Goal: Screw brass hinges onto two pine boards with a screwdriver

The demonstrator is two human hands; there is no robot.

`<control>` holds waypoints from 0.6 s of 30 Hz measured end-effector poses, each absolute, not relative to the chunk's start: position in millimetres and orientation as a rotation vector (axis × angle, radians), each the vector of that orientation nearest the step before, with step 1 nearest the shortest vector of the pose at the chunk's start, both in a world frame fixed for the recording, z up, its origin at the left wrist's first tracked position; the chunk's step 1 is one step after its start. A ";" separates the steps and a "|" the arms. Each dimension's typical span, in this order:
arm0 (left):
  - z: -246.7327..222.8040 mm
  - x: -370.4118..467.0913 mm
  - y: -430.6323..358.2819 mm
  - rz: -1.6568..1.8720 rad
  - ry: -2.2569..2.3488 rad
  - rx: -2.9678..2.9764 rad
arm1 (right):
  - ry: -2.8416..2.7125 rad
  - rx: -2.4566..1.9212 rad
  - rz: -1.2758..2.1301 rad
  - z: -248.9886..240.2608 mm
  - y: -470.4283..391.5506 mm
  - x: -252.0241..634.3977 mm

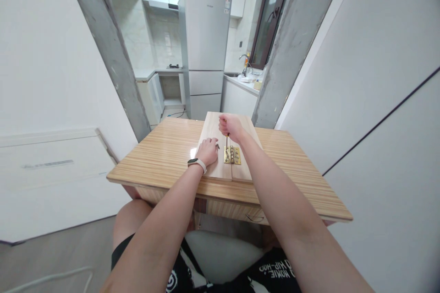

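On the table (154, 155), below the grip, the boards (216, 171) could shift if the left hand (207, 151), beside them, eases. The hinge (236, 157), just under the grip, might skew; the screwdriver (227, 141), clenched in the right hand (230, 127), could slip if tilted. Beyond stands the fridge (206, 27); leftward, fingers crowd the tip, whether pinching a metal bit (217, 146) I cannot tell.
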State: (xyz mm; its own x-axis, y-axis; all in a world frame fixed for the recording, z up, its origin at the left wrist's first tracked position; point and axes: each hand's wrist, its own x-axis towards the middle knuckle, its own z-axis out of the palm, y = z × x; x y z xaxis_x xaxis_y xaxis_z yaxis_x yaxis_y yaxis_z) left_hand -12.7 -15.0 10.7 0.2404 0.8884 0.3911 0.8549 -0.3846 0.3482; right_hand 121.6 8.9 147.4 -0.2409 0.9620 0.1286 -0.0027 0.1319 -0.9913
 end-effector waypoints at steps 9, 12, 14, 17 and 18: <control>12.0 -12.2 -14.4 0.807 1.726 2.432 | -1.096 -1.179 0.818 136.0 21.6 105.8; 12.9 -11.9 -14.2 0.793 1.730 2.433 | -0.992 -1.295 0.601 132.3 21.5 94.0; 13.8 -11.6 -14.5 0.776 1.734 2.432 | -0.980 -1.322 0.539 131.6 16.6 87.9; 14.7 -11.4 -15.2 0.759 1.743 2.431 | -1.008 -1.346 0.464 132.7 8.6 84.7; 14.7 -11.5 -15.4 0.763 1.740 2.432 | -1.008 -1.357 0.439 133.4 7.4 85.7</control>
